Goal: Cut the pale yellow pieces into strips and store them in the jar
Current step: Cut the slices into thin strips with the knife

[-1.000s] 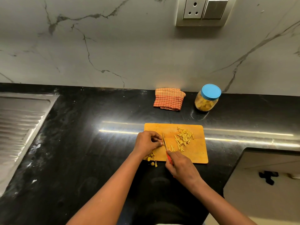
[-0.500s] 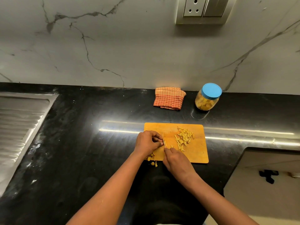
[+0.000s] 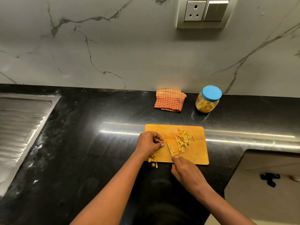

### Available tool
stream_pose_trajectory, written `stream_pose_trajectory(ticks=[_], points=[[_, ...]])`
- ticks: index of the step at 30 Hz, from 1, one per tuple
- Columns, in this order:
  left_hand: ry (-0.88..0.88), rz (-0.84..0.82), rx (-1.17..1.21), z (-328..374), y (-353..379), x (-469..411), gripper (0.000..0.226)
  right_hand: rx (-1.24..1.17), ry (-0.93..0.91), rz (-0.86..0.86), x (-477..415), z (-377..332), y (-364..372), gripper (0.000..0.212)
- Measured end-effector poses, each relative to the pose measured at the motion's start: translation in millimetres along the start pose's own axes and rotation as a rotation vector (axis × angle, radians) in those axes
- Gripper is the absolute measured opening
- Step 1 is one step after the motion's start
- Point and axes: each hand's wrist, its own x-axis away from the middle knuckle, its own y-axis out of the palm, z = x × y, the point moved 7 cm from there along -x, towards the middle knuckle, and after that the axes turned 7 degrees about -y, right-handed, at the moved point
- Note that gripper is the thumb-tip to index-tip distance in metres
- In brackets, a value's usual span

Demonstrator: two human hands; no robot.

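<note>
Two bare forearms, no sleeves in view, left hand (image 3: 150, 142) and right hand (image 3: 186, 172) ungloved, unadorned

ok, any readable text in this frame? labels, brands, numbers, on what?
None readable.
Jar with blue lid: no label shows.
Wall socket and switch: no markings legible.
Cutting board, checked cloth: no print visible.

checked cloth (image 3: 169, 102) folded by wall | socket plate (image 3: 203, 12) above | sink drainboard (image 3: 21, 125) far left
</note>
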Motion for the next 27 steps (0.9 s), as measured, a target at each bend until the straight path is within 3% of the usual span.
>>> stream_pose_trajectory(ticks=[8, 20, 27], points=[[0.015, -0.071, 0.011, -3, -9, -6, 0.017, -0.046, -0.064, 0.051, -9, 4, -15, 0.041], [0.041, 0.076, 0.063, -10, -25, -4, 0.016, 0.013, -0.258, 0.034, 23, -23, 13, 0.040], [0.040, 0.093, 0.044, -11, -27, 3, 0.015, 0.009, -0.176, 0.114, 10, -15, 3, 0.041]])
